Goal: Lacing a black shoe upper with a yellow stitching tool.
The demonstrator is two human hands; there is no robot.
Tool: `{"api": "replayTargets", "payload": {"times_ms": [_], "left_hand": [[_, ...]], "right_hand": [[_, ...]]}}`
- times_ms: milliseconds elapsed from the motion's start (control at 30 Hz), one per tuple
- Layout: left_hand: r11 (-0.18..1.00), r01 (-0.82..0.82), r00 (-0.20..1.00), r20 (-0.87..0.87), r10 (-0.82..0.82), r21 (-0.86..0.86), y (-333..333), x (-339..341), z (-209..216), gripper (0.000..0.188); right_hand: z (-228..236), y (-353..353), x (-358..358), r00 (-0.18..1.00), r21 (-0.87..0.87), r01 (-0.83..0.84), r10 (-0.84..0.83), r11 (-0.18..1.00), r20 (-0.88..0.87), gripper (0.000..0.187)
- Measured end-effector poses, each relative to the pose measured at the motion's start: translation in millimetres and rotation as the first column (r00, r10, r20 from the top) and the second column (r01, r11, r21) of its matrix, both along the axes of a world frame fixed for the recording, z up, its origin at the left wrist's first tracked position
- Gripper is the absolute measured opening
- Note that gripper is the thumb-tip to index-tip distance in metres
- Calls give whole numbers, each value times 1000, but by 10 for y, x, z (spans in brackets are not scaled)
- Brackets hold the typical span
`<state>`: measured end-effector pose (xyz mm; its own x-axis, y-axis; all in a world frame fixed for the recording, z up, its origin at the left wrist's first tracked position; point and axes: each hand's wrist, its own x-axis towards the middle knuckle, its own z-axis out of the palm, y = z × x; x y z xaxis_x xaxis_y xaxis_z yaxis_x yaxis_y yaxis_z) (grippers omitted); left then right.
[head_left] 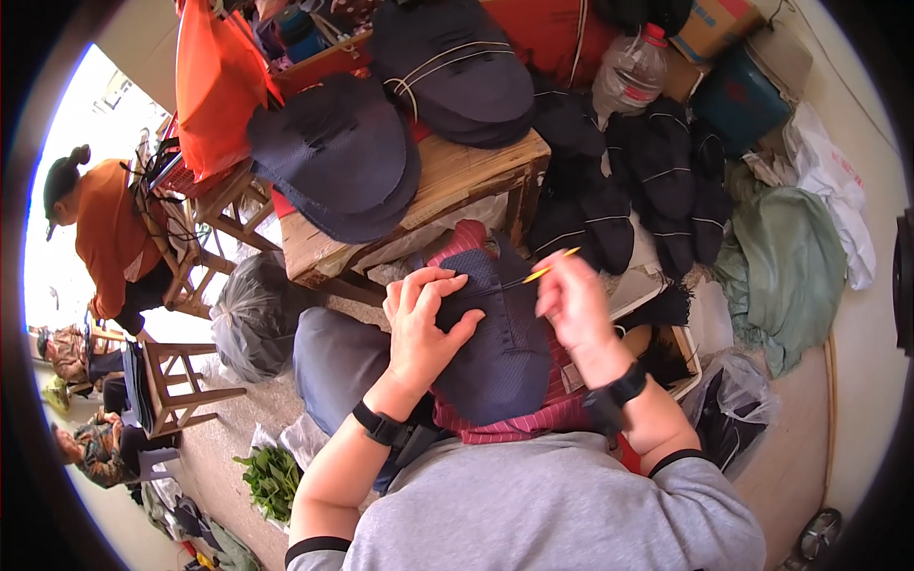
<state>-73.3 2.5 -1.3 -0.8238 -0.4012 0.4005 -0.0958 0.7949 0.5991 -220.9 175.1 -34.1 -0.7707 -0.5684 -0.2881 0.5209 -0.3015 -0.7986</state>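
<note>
A dark navy quilted cloth piece (495, 381), with a seam down its middle, lies across my lap over a red striped cloth (519, 425). My left hand (426, 319) rests on its left side, fingers bent slightly and apart, thumb toward the seam. Above the right upper part of the piece, my right hand (576, 309) is closed around a thin tool with a yellow handle (538, 275). The tool's dark shaft points left at the seam; whether its tip enters the cloth cannot be made out. A dark thread or line runs near that tip.
Stacked navy cloth pieces (333, 157) and a tied bundle (457, 71) sit on a wooden table (457, 190) ahead. More tied dark bundles (657, 171) lie right, beside a plastic bottle (633, 71). A white tray (687, 366) stands by my right arm. People sit at the left.
</note>
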Motion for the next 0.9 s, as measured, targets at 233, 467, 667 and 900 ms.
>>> {"api": "replayTargets", "payload": {"times_ms": [233,467,667,900], "left_hand": [[1000,7,1000,-23,-6,22,-119,55,-141,54],[742,188,972,-231,-45,644,-108,288,-450,91],[636,190,978,-198,-60,748,-115,331,-402,88],[670,215,969,-242,-53,711,-139,359,-495,81]], "right_hand": [[355,59,-372,974,-176,181,-201,968,-102,27],[211,251,-561,965,-394,-176,237,902,113,33],[13,689,-920,1000,163,13,-14,987,9,26],[68,1109,-1517,906,367,355,-220,860,-361,25]]}}
